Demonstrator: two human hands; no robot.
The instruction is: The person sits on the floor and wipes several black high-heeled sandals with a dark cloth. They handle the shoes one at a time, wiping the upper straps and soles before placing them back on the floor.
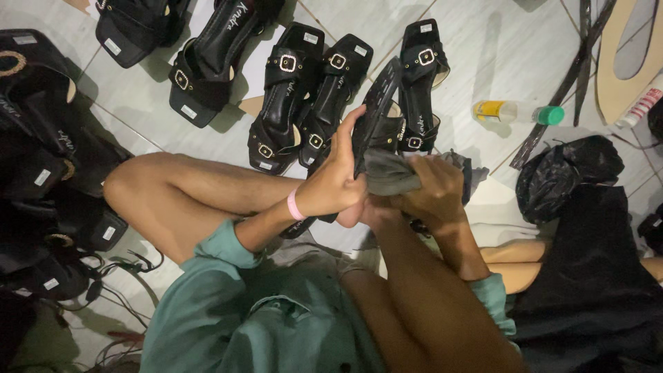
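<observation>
Teal shirt sleeves (228,252) and two bare forearms fill the near field, leading up to the hands, which meet close together at mid-frame. Left hand (335,183), with a pink wristband (295,204) at the wrist, is clamped on a black sandal (376,110) held on edge, its sole turned toward the viewer and its buckled strap facing away. Right hand (435,190), just beside the left and touching the sandal's lower end, is closed around a grey cloth (390,173) pressed against the shoe. Under the left forearm lies a bent bare knee (173,193). Beyond the hands, on the pale tiled floor (497,55), stand three more black buckled sandals (290,90), side by side, with further black sandals farther out and to the left of the left hand (48,138). Beyond the right hand and to its right lies a small bottle (514,112) on its side, with a yellow label and a green cap. To the right of the right hand sits a crumpled black plastic bag (570,169), and nearer the viewer on that side a dark cloth (594,276) is spread out. Thin black cords (117,266) trail on the floor to the left of the left forearm.
</observation>
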